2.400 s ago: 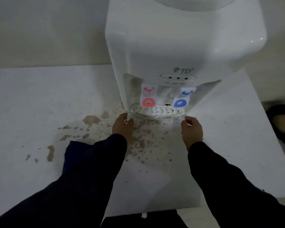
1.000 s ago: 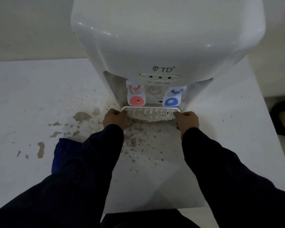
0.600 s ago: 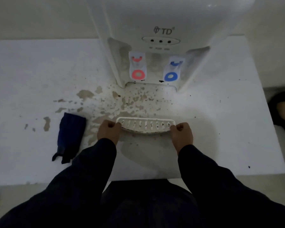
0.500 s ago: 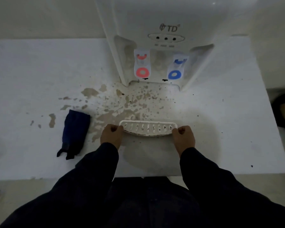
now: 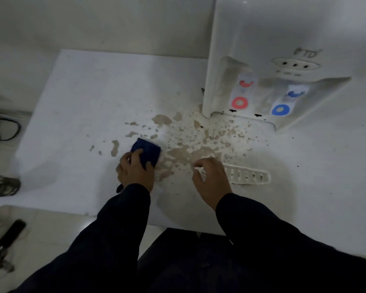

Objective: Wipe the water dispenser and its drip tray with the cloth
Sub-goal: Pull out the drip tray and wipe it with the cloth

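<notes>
Drip tray [image 5: 248, 177] now lying released on surface [image 5: 82, 92], pulled clear of water dispenser [image 5: 283, 39] for easier wiping. Left hand [image 5: 135, 168] shifting onto blue cloth [image 5: 147, 151], fingers curling round it beside brown stains [image 5: 162, 119]. Right hand [image 5: 211, 177] hovering loose and empty over tray's left end.

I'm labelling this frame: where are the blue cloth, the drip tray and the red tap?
blue cloth [image 5: 150, 150], head view, exposed far half.
drip tray [image 5: 248, 176], head view, slotted top.
red tap [image 5: 234, 103], head view, its red ring.
</notes>
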